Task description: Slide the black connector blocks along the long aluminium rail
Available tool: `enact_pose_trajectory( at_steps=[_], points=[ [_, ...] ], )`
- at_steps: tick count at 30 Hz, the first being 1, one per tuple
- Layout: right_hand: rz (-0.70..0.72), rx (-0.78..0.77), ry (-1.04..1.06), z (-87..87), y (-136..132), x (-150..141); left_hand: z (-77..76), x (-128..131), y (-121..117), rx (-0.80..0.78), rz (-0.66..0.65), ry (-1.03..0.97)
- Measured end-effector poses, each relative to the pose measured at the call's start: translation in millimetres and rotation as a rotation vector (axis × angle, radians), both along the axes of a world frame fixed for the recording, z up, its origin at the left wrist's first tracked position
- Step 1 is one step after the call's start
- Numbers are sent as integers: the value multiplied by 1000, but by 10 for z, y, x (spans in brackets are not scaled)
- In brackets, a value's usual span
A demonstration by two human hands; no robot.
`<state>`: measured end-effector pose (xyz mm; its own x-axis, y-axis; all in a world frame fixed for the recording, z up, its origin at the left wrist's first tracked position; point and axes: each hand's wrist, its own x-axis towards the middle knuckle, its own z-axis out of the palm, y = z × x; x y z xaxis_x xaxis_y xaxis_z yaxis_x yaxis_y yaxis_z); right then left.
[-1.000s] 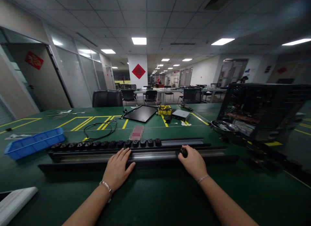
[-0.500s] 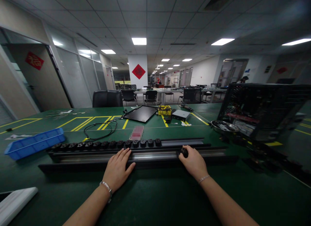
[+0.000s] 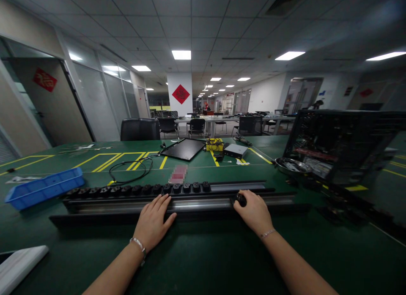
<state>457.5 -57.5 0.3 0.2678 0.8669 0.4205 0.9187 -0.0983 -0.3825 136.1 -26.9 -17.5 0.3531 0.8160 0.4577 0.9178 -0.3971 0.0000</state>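
Note:
My left hand [image 3: 153,221] lies with fingers spread across the long black rail [image 3: 108,206], its fingertips on the shiny metal channel and the thumb apart. In my right hand [image 3: 254,209] is a small black rounded part [image 3: 242,199], gripped between thumb and curled fingers over the channel's right portion. My palm hides much of that part. Behind the channel, a row of similar black pieces [image 3: 157,189] fills the left stretch of a second rail. On its right, a bare grey strip [image 3: 236,186] shows. A black bar [image 3: 95,220] runs along the near side.
A blue bin [image 3: 46,187] stands left of the rails. Beyond them lie a looped black cable [image 3: 131,170], a dark flat panel [image 3: 183,148] and a grey box [image 3: 235,150]. An opened computer case [image 3: 336,147] and a metal bowl [image 3: 293,165] occupy the right.
My right hand shifts very slightly, still gripping the small black part. My left hand keeps its place on the rail.

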Motion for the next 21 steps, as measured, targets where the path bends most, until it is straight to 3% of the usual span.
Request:
enact_pose_trajectory(
  at_steps=[21],
  points=[
    [7, 13, 46, 27, -2, 15, 14, 3, -4, -9, 3, 8]
  ],
)
